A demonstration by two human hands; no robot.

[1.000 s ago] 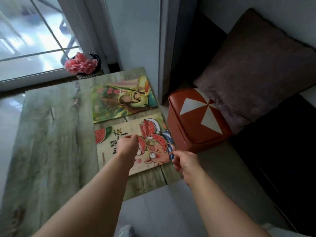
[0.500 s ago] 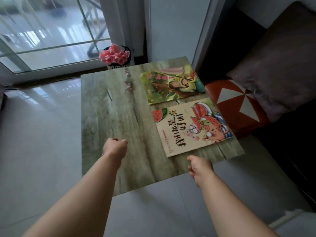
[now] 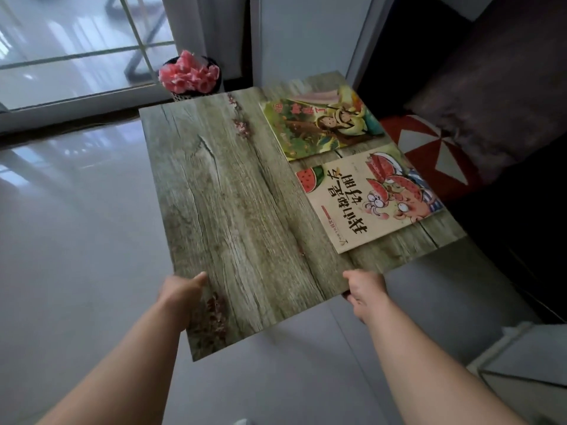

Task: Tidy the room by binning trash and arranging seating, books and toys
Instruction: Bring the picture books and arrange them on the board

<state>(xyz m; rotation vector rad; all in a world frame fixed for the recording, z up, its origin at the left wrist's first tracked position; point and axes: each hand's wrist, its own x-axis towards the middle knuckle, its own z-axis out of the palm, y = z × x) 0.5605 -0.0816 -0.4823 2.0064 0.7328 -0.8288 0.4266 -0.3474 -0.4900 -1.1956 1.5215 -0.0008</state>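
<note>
Wood-grain table (image 3: 233, 210) on glossy floor (image 3: 76, 240); green book (image 3: 322, 127) and watermelon book (image 3: 368, 200) flat on it, side by side.

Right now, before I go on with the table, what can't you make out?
All from the head view:
Fingers of the left hand: hidden past the edge of the table, so its grip is unclear.
Legs of the table: hidden under its top.
Part of the stool: covered by the table and the cushion.
Rest of the cushion: cut off by the right edge.
Base of the flower pot: behind the table's far edge.
</note>
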